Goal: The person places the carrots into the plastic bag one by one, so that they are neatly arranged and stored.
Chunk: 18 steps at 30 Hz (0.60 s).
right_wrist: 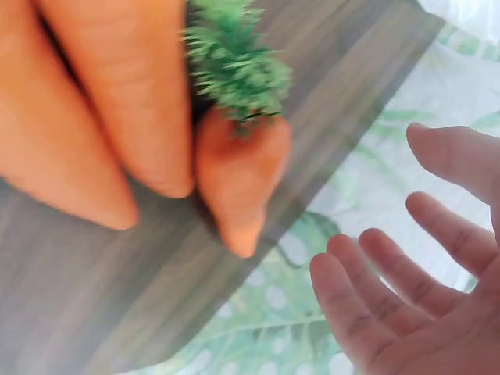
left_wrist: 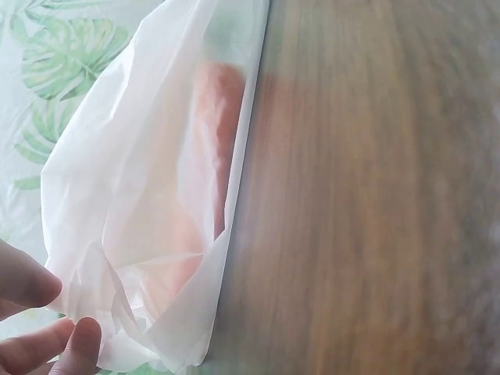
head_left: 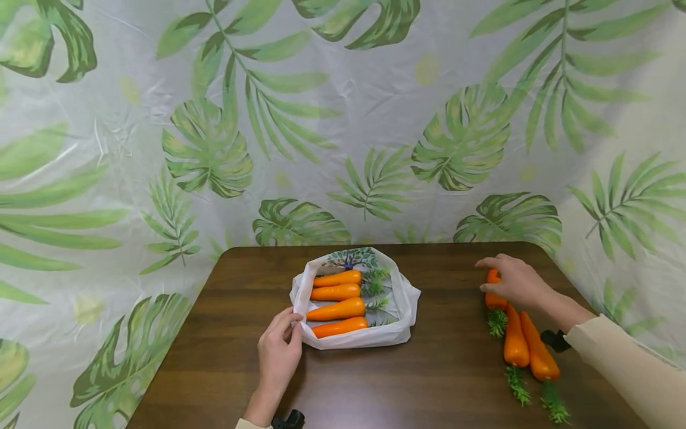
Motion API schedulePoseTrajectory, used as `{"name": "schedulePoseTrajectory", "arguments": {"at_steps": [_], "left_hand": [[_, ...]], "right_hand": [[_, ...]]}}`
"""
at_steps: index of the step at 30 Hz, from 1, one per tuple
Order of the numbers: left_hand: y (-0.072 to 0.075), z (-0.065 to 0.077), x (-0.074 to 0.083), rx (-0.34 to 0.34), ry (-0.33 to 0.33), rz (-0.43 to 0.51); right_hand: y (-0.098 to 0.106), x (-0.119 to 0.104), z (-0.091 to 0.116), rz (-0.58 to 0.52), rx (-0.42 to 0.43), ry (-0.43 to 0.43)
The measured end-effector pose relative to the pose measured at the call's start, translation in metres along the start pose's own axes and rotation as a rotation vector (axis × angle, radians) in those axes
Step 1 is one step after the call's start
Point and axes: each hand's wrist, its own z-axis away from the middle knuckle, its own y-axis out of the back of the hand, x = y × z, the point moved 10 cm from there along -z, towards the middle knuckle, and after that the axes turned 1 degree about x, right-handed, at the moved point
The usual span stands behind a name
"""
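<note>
A white plastic bag (head_left: 359, 341) with a tree print lies with its mouth open and its rim folded out. Several orange carrots (head_left: 340, 309) with green tops are lined up inside it. My left hand (head_left: 280, 351) pinches the bag's left rim; in the left wrist view thumb and fingertips meet at the thin film (left_wrist: 86, 293). To the right, my right hand (head_left: 515, 282) hovers over a carrot (head_left: 494, 298), partly covering it in the head view. In the right wrist view the fingers are spread beside that carrot (right_wrist: 242, 176), apart from it.
Two more carrots, one (head_left: 516, 344) and another (head_left: 540, 351), lie side by side below my right hand, tops toward me. The brown wooden table (head_left: 439, 381) ends at a leaf-patterned curtain (head_left: 375, 119) behind.
</note>
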Motion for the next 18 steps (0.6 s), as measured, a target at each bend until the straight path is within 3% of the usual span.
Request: {"name": "schedulePoseTrajectory", "arguments": {"at_steps": [8,18], "left_hand": [[0.000,-0.002,0.000,-0.002,-0.007,0.001],[0.000,0.000,-0.002,0.005,-0.009,-0.008]], "right_hand": [[-0.011,0.030,0.015,-0.045,0.005,-0.066],[-0.030,0.051,0.023,-0.102,0.014,-0.088]]}}
